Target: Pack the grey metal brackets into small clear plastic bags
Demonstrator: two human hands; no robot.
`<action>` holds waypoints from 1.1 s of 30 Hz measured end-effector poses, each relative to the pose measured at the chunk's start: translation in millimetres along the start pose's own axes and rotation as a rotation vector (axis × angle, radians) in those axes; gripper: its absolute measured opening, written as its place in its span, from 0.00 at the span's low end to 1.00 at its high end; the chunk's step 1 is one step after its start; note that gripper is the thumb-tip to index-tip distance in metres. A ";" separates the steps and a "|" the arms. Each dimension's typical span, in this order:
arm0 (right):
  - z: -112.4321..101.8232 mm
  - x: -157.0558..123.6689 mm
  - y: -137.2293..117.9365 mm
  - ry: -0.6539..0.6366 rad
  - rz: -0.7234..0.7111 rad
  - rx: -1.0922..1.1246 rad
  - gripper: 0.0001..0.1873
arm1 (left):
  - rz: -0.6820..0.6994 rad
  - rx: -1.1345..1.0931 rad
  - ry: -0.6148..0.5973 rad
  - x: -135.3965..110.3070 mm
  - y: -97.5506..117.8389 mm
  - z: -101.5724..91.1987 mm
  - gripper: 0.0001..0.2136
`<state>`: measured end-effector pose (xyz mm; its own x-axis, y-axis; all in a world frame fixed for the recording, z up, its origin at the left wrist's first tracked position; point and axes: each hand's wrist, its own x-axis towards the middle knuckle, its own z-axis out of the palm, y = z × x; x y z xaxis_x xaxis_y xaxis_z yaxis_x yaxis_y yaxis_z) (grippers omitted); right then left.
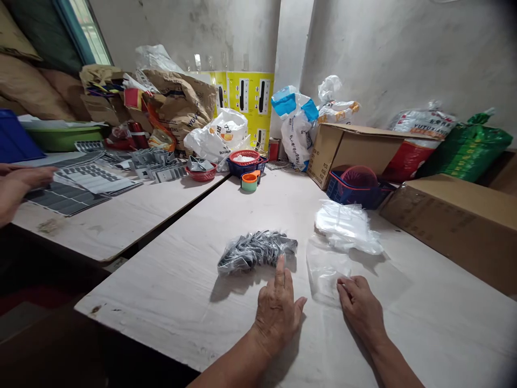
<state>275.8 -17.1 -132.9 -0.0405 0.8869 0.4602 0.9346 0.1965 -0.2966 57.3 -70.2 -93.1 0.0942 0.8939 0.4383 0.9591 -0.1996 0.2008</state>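
Note:
My left hand is open, its index finger stretched toward a heap of dark pieces in clear plastic wrapping. Whether the fingertip touches the heap I cannot tell. Between thumb and fingers, my right hand pinches the edge of a clear plastic bag, which lies flat on the white table. Just behind that bag sits a stack of clear plastic bags.
At the left edge, another person's hand is over grey printed sheets. Tape rolls, a red basket and a blue basket stand farther back. A cardboard box borders the right side. A gap separates the two tables.

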 end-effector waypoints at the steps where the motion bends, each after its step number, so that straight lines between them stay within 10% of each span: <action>1: -0.1 0.1 0.0 -0.004 0.003 0.002 0.16 | -0.004 -0.009 -0.008 0.3 0.1 0.1 0.25; 33: 3.6 -0.3 3.5 0.026 -0.014 0.017 0.16 | -0.022 -0.320 0.017 -1.8 -8.6 -1.0 0.17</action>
<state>277.8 -15.2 -137.2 -0.0443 0.8726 0.4864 0.9278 0.2165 -0.3039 48.6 -70.5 -94.7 0.0674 0.8930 0.4450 0.8280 -0.2988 0.4744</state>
